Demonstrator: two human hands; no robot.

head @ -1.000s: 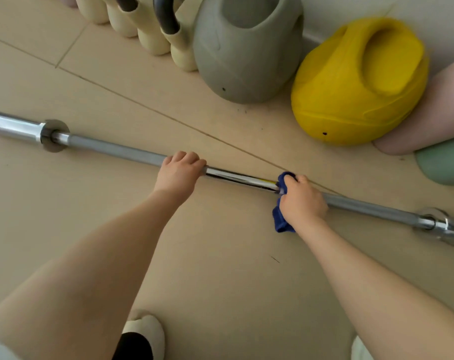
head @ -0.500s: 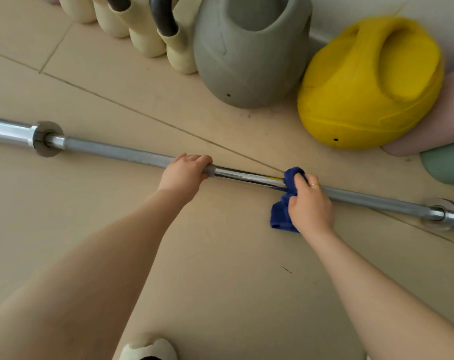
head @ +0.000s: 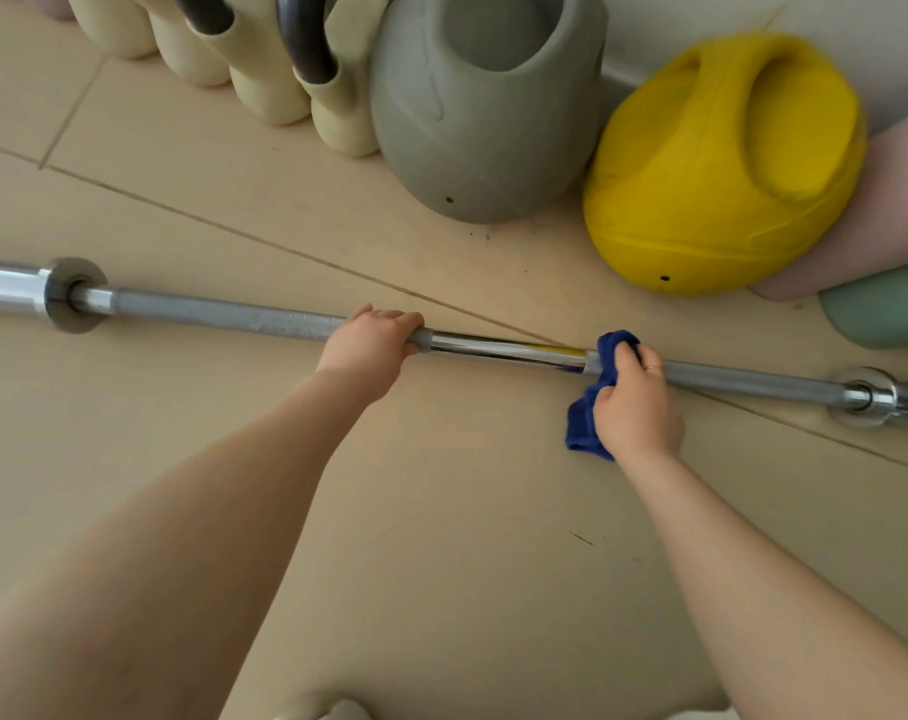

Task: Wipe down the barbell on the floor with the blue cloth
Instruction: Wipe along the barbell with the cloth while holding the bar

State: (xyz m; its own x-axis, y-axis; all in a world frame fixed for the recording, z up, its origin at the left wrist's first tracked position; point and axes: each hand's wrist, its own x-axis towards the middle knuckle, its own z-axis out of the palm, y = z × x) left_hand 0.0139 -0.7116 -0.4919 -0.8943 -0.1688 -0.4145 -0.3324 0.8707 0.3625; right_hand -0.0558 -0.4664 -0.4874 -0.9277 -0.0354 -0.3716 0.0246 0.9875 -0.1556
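Note:
A long steel barbell (head: 223,313) lies across the beige floor from the left edge to the right edge, with a collar near each end. My left hand (head: 371,345) grips the shaft near its middle, fingers curled over the top. My right hand (head: 636,407) holds a dark blue cloth (head: 589,407) wrapped over the shaft a little to the right. A loose end of the cloth hangs down onto the floor. A shiny smooth stretch of bar shows between my two hands.
Along the wall behind the bar stand a grey kettlebell (head: 485,116), a yellow kettlebell (head: 722,163), several cream kettlebells (head: 264,80) with dark handles, and pink (head: 893,210) and green (head: 888,309) weights at right. A slipper toe (head: 327,711) shows at the bottom edge.
My right hand with the cloth has slid to the right along the shaft. My left hand keeps its grip. The view has shifted slightly, so my feet have dropped mostly out of frame.

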